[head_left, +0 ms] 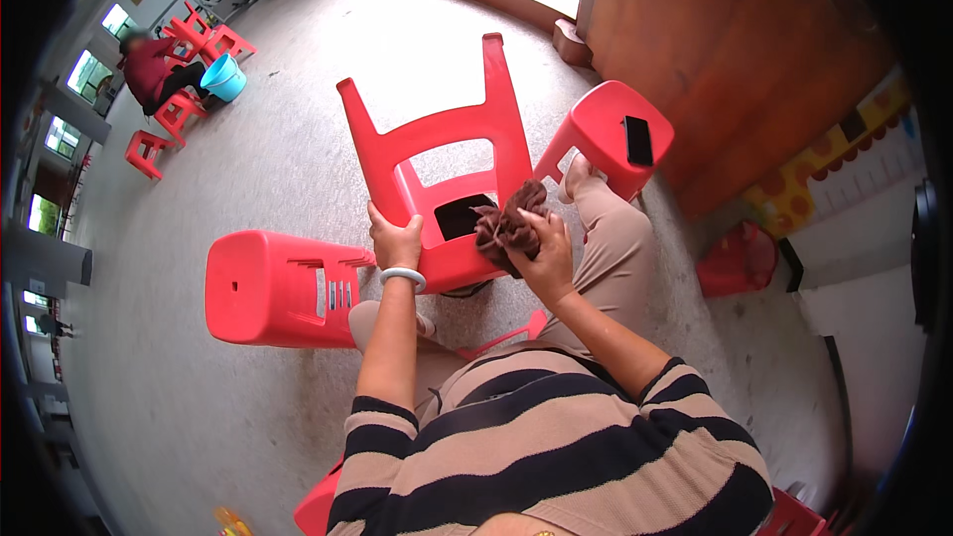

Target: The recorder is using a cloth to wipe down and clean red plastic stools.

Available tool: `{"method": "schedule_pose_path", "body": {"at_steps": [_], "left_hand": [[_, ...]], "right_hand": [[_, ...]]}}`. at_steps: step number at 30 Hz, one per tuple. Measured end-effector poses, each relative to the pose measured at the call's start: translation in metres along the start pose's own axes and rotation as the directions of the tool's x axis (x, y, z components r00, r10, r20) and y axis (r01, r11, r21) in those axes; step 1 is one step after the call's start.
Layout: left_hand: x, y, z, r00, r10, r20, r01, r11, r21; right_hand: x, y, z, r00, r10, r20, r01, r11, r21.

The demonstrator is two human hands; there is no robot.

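Note:
In front of me a red plastic stool is tipped over, its legs pointing away from me. My left hand grips its left side near the seat end. A crumpled brown cloth is bunched in my right hand, against the stool's right side. Part of a dark thing shows through the stool's opening; what it is I cannot tell.
A red stool stands at my left, another at the right bears a black smartphone. Wooden doors flank a bright doorway. Far left, a person sits by a blue bucket and several stools.

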State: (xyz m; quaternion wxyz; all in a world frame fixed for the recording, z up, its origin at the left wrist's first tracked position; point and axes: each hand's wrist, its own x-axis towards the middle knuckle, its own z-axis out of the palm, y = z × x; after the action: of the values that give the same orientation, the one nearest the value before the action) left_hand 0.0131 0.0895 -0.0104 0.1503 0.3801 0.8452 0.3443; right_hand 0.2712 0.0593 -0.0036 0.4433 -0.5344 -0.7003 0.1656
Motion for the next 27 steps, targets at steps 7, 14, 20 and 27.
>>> {"method": "schedule_pose_path", "body": {"at_steps": [7, 14, 20, 27], "left_hand": [[0.004, -0.006, -0.001, 0.999, -0.002, 0.053, 0.003, 1.000, -0.023], [0.009, -0.018, -0.007, 0.996, 0.086, 0.008, -0.085, 0.993, -0.080], [-0.001, 0.000, -0.007, 0.995, 0.041, 0.090, -0.035, 0.997, -0.074], [-0.010, -0.004, -0.014, 0.997, -0.029, 0.074, 0.033, 0.998, -0.051]], "right_hand": [[0.019, 0.002, 0.000, 0.999, -0.038, 0.023, 0.038, 0.999, 0.014], [0.133, 0.042, 0.064, 0.997, 0.048, -0.053, -0.045, 0.998, 0.046], [0.240, 0.088, 0.085, 1.000, 0.026, 0.017, -0.023, 0.988, -0.153], [0.356, 0.069, 0.130, 0.975, 0.222, 0.000, -0.191, 0.840, -0.508]]}}
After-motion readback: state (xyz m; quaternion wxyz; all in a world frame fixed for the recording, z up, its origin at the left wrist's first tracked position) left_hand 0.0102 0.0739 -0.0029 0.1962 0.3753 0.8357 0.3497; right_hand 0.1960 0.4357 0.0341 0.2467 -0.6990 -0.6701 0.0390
